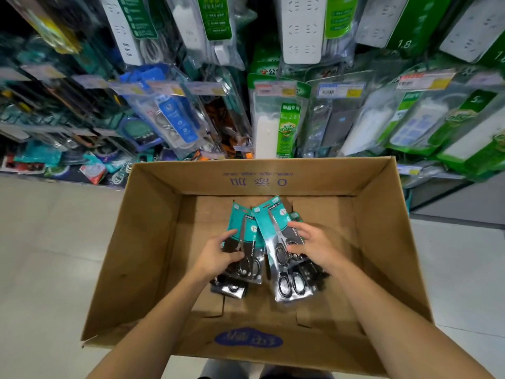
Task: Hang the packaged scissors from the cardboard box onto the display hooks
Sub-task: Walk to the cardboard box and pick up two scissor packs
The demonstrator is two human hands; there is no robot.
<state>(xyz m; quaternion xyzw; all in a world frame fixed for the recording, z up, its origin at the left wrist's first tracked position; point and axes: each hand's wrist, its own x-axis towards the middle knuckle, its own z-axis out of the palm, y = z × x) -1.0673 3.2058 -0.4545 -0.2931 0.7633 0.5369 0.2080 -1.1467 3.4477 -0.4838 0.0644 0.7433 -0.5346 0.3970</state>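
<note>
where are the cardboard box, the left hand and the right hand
cardboard box (273, 176): head view, inner face of far wall
left hand (218, 255): head view, back of the hand
right hand (314, 246): head view, back of the hand

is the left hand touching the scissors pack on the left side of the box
Touching. The head view shows the left hand with fingers curled over the left scissors pack inside the cardboard box, with no gap visible.

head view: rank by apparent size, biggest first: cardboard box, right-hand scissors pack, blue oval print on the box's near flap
1. cardboard box
2. right-hand scissors pack
3. blue oval print

Packs 2 and 3 look close; the flap sits nearer the camera, so that order is unsure.
</note>
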